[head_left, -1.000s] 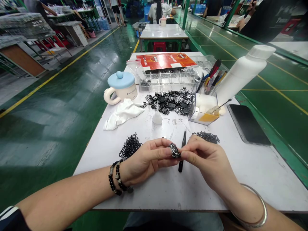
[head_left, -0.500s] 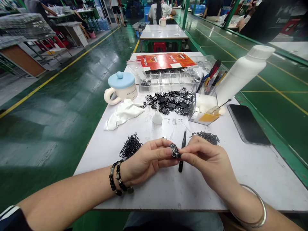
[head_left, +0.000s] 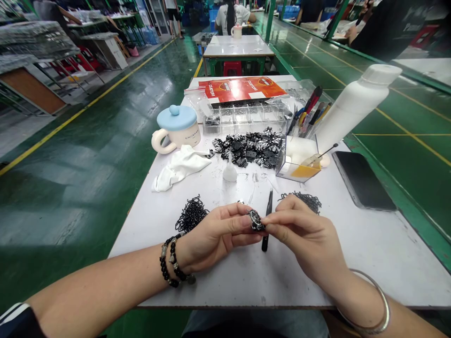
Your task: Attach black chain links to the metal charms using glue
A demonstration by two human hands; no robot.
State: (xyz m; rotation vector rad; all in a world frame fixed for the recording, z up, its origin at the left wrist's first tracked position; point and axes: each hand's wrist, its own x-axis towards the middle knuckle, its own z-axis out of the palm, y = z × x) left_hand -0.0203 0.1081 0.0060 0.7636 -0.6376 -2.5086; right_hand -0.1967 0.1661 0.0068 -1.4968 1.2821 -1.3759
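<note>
My left hand (head_left: 214, 237) and my right hand (head_left: 305, 239) meet over the near part of the white table (head_left: 369, 253). Both pinch one small black metal part (head_left: 255, 220) between thumb and fingers. Black tweezers (head_left: 267, 220) lie on the table just behind the part, partly hidden by my right hand. A pile of thin black pieces (head_left: 191, 215) lies left of my left hand, and another pile of thin black pieces (head_left: 306, 201) sits behind my right hand.
A heap of black parts (head_left: 251, 148) lies mid-table, with a small glue bottle (head_left: 230, 170), a white cloth (head_left: 179, 166), a blue-lidded mug (head_left: 178, 127), a clear box with yellow liquid (head_left: 298, 162), a white bottle (head_left: 352, 105), a dark phone (head_left: 362, 180) and a compartment tray (head_left: 243, 115). People work at far tables.
My right hand's fingers have shifted slightly on the small part; both hands stay in the same place.
</note>
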